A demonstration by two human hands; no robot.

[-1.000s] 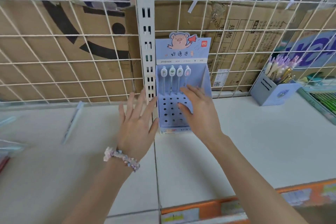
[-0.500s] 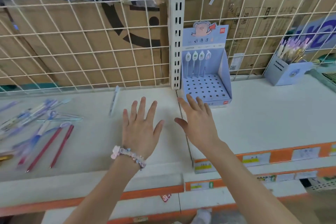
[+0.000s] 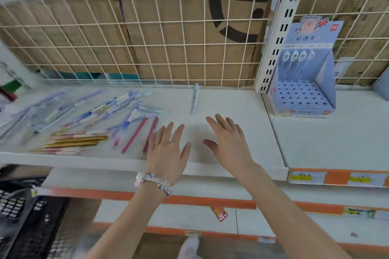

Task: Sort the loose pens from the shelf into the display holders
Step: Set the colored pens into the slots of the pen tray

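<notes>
While both hands hover flat and empty, the pens wait on the shelf.
Left hand and right hand hold nothing; loose pens lie toward the shelf left end, display holder well right. Light, slick, likely to roll: pinch mid-barrel.

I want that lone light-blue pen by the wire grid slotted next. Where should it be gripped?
Pinch the light-blue pen at mid-barrel from above. It lies flat, alone, pointing toward the grid, so both long sides are free. The right hand, open and nearer, probably suits; the blue display holder stands to its right.
</notes>
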